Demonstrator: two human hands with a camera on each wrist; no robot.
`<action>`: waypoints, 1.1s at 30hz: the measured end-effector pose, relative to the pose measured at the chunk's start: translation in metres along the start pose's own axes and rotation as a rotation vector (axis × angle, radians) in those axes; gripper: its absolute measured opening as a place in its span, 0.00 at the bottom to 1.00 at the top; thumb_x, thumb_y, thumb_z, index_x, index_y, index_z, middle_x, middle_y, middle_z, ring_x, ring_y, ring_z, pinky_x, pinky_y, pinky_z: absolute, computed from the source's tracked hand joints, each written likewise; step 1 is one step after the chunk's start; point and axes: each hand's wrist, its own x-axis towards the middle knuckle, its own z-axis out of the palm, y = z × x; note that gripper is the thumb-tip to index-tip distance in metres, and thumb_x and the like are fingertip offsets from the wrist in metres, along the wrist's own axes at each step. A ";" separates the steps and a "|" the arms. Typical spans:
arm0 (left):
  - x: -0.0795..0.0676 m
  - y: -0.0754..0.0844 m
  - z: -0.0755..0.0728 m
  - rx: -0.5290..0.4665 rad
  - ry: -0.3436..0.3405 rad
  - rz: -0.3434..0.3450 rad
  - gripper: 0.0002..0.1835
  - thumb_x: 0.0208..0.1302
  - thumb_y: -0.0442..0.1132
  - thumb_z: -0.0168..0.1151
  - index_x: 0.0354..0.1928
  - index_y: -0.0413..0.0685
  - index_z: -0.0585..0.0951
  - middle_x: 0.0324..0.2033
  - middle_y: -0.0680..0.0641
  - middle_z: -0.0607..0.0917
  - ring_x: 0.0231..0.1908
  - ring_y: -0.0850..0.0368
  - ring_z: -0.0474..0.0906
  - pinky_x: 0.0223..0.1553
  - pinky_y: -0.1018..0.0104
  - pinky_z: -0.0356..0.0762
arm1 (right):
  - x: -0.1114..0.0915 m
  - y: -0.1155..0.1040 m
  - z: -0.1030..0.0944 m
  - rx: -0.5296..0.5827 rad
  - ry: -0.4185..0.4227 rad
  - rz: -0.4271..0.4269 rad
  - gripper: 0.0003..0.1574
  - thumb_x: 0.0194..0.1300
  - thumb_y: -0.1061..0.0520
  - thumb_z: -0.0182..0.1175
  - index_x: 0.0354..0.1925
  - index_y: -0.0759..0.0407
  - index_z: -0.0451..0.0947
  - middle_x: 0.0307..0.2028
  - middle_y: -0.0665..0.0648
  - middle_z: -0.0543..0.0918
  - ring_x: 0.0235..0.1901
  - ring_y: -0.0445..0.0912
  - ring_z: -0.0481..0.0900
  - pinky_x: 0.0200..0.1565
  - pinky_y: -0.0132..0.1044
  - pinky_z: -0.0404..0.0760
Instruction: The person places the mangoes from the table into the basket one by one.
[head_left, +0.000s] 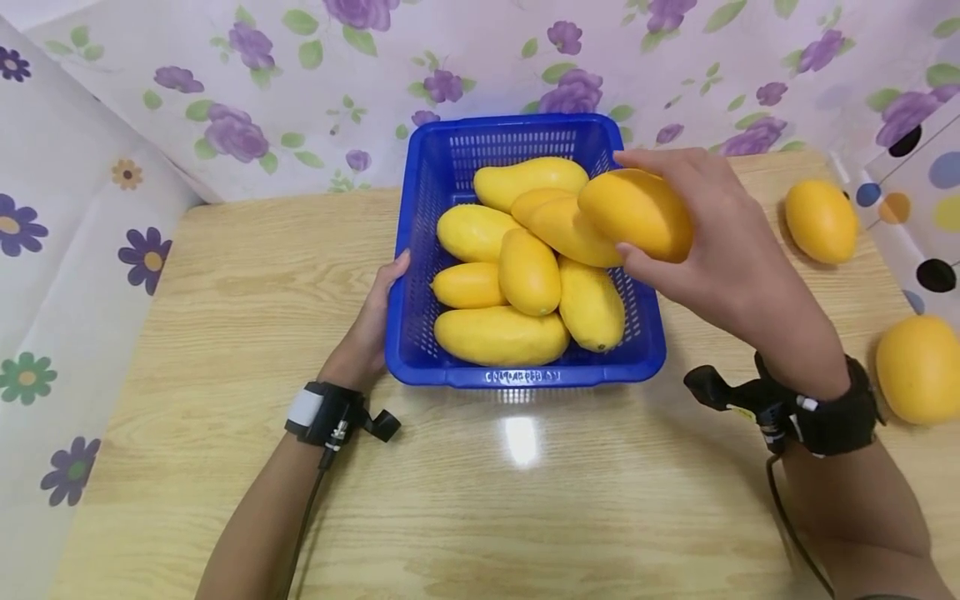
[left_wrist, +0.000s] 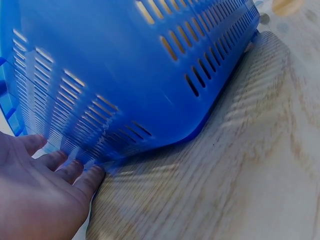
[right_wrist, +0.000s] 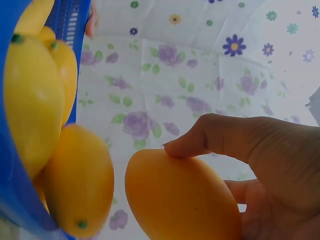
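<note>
A blue plastic basket (head_left: 401, 325) stands on the table, with several yellow mangoes (head_left: 501, 336) piled inside. My right hand (head_left: 720, 233) grips an orange-yellow mango (head_left: 636, 212) between thumb and fingers, above the basket's right side. In the right wrist view the held mango (right_wrist: 180, 197) is close beside another mango (right_wrist: 80, 180) at the basket's edge. My left hand (head_left: 372, 325) rests against the basket's left side. The left wrist view has the fingers of that hand (left_wrist: 40, 195) nearly straight, touching the slotted wall (left_wrist: 125, 75).
Two more mangoes lie at the table's right, one farther back (head_left: 821, 221) and one nearer (head_left: 921, 369). A flower-patterned sheet (head_left: 300, 108) rises behind the wooden table (head_left: 247, 317). Each wrist wears a black strap with a camera and cable.
</note>
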 end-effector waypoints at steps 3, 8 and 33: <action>-0.001 0.000 -0.001 -0.004 0.005 0.002 0.37 0.72 0.65 0.38 0.78 0.62 0.52 0.70 0.43 0.62 0.66 0.47 0.63 0.62 0.47 0.64 | 0.000 -0.007 0.006 0.023 -0.009 -0.043 0.45 0.55 0.58 0.71 0.70 0.49 0.68 0.64 0.57 0.72 0.59 0.52 0.65 0.45 0.50 0.70; -0.001 0.000 -0.002 -0.007 0.007 -0.001 0.37 0.71 0.66 0.39 0.78 0.62 0.53 0.70 0.43 0.63 0.66 0.47 0.63 0.62 0.47 0.64 | -0.001 -0.016 0.018 0.051 -0.036 -0.142 0.43 0.55 0.59 0.70 0.68 0.53 0.70 0.63 0.58 0.72 0.60 0.52 0.66 0.51 0.50 0.71; -0.001 0.000 0.000 0.002 0.025 0.003 0.37 0.71 0.65 0.39 0.78 0.63 0.51 0.70 0.45 0.62 0.66 0.49 0.63 0.62 0.50 0.64 | -0.011 -0.038 0.063 0.106 -0.186 -0.336 0.41 0.56 0.54 0.67 0.68 0.49 0.68 0.61 0.54 0.72 0.60 0.46 0.67 0.59 0.44 0.67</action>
